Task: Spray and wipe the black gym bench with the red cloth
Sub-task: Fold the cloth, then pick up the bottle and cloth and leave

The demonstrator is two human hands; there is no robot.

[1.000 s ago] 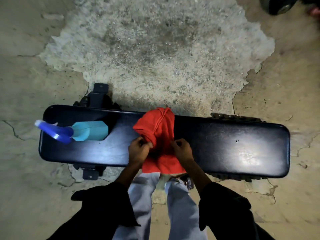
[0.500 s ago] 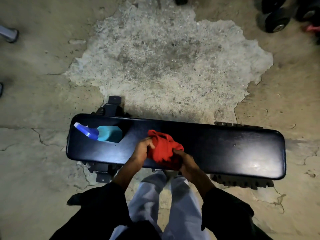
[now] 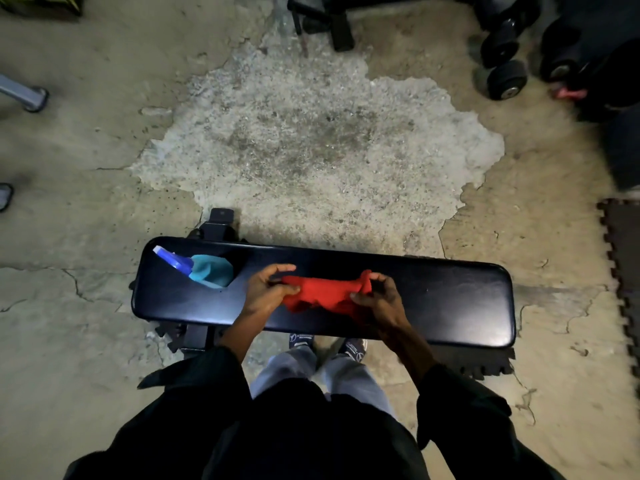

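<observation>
The black gym bench (image 3: pixel 443 299) lies crosswise in front of me on a cracked concrete floor. Over its middle, both hands hold the red cloth (image 3: pixel 323 294), stretched sideways between them. My left hand (image 3: pixel 268 292) grips the cloth's left end and my right hand (image 3: pixel 379 301) pinches its right end. A teal spray bottle (image 3: pixel 211 275) with a blue trigger head lies on its side on the bench's left end, apart from my hands.
Black dumbbells (image 3: pixel 504 60) and a rack foot (image 3: pixel 341 32) stand at the far right and top. A dark foam mat (image 3: pixel 623 251) borders the right edge. A grey metal leg (image 3: pixel 27 97) sits at the far left. My feet (image 3: pixel 327 344) stand against the bench's near side.
The cloth went from bunched between my hands to pulled out wide. My hands moved apart. The view pulled back, showing more floor and the dumbbells.
</observation>
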